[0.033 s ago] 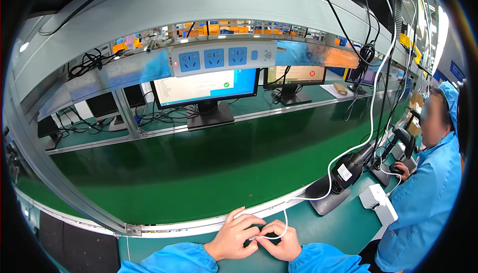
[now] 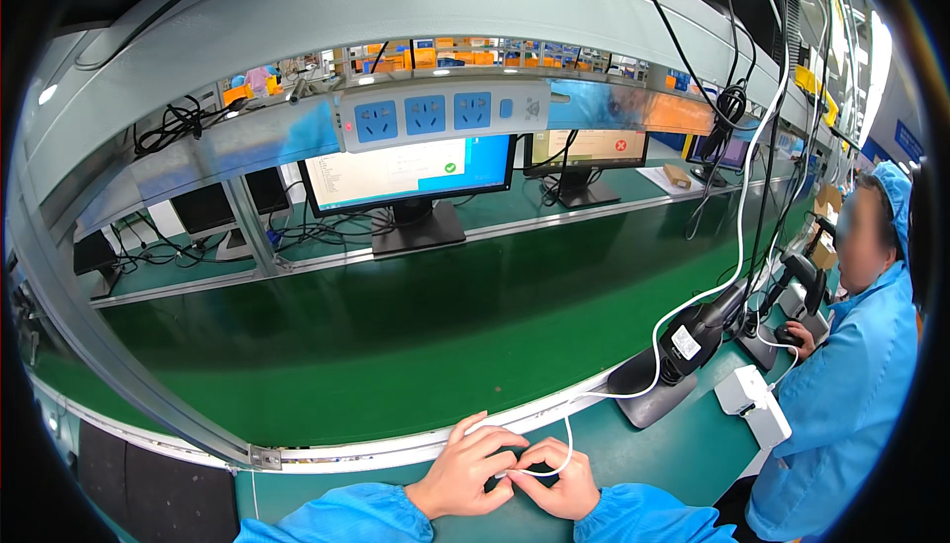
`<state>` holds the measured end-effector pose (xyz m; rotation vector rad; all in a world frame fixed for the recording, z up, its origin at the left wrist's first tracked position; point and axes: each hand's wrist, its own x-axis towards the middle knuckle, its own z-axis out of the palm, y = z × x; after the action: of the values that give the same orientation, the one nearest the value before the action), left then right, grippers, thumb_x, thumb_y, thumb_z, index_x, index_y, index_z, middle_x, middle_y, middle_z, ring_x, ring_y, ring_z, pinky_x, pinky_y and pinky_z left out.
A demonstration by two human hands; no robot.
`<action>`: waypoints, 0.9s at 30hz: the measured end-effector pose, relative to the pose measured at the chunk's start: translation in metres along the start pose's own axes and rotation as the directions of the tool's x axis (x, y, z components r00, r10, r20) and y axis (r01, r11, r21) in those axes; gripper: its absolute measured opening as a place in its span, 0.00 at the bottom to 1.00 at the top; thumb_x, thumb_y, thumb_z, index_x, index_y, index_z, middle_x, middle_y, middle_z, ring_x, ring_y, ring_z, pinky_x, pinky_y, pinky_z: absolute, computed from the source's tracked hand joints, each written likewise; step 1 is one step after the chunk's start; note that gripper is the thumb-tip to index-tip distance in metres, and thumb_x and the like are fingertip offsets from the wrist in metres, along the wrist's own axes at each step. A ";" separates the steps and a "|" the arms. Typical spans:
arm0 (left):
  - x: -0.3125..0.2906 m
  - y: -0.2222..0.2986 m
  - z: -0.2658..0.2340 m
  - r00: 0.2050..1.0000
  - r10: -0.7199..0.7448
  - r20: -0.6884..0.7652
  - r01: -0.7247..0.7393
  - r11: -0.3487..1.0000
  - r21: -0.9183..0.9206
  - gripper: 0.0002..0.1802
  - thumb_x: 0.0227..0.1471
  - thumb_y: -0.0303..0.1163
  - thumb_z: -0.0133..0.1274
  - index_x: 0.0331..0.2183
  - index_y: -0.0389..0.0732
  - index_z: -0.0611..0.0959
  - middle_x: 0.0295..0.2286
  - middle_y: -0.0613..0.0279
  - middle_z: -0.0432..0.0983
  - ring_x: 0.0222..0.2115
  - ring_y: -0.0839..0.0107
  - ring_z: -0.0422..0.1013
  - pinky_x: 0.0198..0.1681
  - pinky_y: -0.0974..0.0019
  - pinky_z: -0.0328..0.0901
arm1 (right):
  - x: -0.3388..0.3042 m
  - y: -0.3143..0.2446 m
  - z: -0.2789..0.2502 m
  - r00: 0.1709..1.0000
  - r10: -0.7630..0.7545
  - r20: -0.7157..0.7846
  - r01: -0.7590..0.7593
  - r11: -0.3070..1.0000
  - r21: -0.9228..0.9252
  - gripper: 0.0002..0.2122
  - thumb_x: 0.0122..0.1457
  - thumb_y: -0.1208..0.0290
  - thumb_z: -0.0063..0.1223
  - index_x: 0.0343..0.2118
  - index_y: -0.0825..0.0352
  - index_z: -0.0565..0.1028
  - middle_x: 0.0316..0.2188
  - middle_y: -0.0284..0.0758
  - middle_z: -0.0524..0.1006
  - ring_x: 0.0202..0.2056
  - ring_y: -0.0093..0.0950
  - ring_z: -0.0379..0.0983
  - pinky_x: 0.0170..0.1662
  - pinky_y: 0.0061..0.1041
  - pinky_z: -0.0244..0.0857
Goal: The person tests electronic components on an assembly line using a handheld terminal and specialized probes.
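Observation:
My left hand (image 2: 465, 469) and my right hand (image 2: 559, 481) meet over the green worktop near its far edge. Their fingertips pinch the end of a white cable (image 2: 569, 436) between them. From there the cable loops up over my right fingers to the white edge rail and runs on to the right. What tips the cable's end is hidden by my fingers. Beyond my right hand, a black handheld scanner (image 2: 705, 322) lies in its stand, with the white cable passing across it.
A white boxy device (image 2: 752, 404) sits on the worktop at right. Beside it a co-worker in a blue smock (image 2: 841, 394) rests a hand on a black mouse (image 2: 789, 335). Across the green belt stand monitors (image 2: 406, 172). A power strip (image 2: 445, 114) hangs overhead; a metal post (image 2: 109, 345) rises at left.

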<state>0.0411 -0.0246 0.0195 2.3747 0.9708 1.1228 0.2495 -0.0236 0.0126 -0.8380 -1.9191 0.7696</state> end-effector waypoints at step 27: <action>0.006 0.002 0.002 0.993 0.051 -0.104 -0.048 0.998 0.031 0.07 0.43 0.32 0.66 0.24 0.48 0.81 0.40 0.66 0.83 0.44 0.66 0.79 0.64 0.43 0.56 | 0.003 0.006 -0.003 0.994 -0.057 -0.092 0.066 0.993 0.102 0.06 0.57 0.80 0.66 0.37 0.67 0.81 0.34 0.36 0.83 0.35 0.34 0.81 0.40 0.30 0.75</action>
<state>0.0459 -0.0221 0.0223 2.3956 0.9731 1.2709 0.2524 -0.0176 0.0104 -0.7336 -1.8019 0.7764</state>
